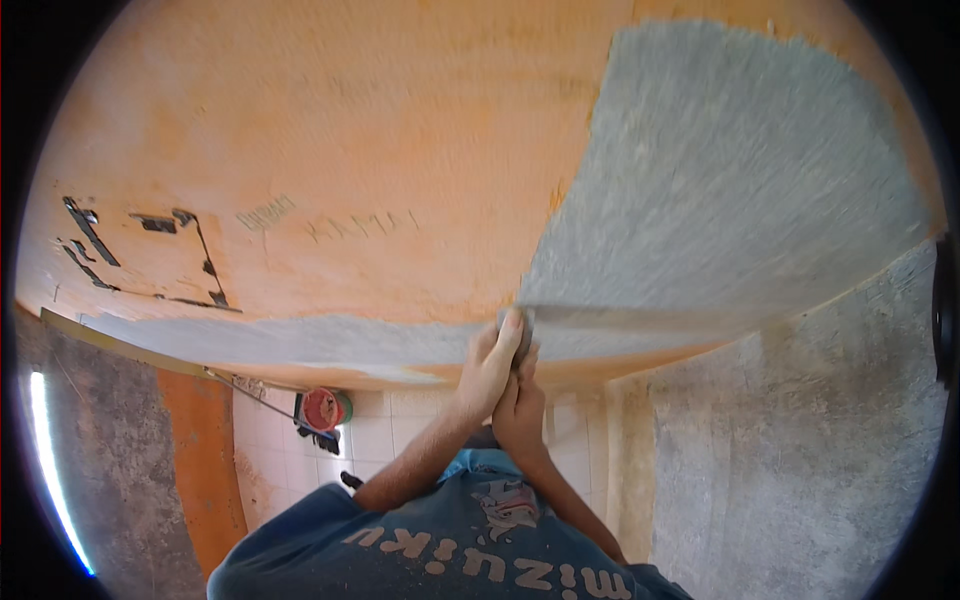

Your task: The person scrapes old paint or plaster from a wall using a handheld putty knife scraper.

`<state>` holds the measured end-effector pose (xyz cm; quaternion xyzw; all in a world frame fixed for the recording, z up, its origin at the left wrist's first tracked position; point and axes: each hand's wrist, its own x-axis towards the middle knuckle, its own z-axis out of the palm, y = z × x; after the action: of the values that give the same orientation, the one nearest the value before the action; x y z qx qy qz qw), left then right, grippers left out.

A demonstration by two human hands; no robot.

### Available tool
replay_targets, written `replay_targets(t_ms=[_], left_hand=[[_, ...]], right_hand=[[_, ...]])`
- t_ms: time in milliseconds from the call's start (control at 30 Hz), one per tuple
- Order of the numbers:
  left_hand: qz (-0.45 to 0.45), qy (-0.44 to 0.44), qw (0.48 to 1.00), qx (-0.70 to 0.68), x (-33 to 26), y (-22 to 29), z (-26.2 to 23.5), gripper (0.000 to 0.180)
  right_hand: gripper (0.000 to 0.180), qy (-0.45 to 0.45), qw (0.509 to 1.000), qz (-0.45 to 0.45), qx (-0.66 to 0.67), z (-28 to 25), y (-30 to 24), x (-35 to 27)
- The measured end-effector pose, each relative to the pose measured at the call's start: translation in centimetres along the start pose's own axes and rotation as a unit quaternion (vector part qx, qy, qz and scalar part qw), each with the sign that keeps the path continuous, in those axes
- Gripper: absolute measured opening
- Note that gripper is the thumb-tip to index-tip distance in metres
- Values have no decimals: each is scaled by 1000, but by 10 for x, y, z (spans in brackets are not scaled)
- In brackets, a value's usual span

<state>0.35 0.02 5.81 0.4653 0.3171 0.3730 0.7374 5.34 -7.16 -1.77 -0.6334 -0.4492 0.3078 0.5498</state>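
Both hands, left hand [490, 365] and right hand [520, 410], clench a flat metal trowel [600, 318] against the orange ceiling [330, 130]. Rough grey plaster [730, 180] spreads toward two o'clock.

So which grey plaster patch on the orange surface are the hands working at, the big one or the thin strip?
The big patch at upper right; both hands press a trowel along its lower edge. The strip stretches away left.

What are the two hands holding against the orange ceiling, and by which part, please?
Both the left hand and the right hand grip one end of a long straightedge trowel, pressed against the grey plaster.
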Motion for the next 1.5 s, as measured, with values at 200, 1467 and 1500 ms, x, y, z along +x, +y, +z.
replay_targets(t_ms=[200, 1467, 1500], left_hand=[[-114, -20, 993, -38, -2, -36, -27, 45], [-90, -217, 971, -46, 25, -29, -36, 46], [-100, -214, 970, -49, 25, -28, -37, 47]], right_hand=[[28, -73, 978, 114, 159, -9, 12, -19], [23, 51, 962, 57, 262, 27, 30, -10], [23, 52, 962, 60, 261, 26, 25, -9]])
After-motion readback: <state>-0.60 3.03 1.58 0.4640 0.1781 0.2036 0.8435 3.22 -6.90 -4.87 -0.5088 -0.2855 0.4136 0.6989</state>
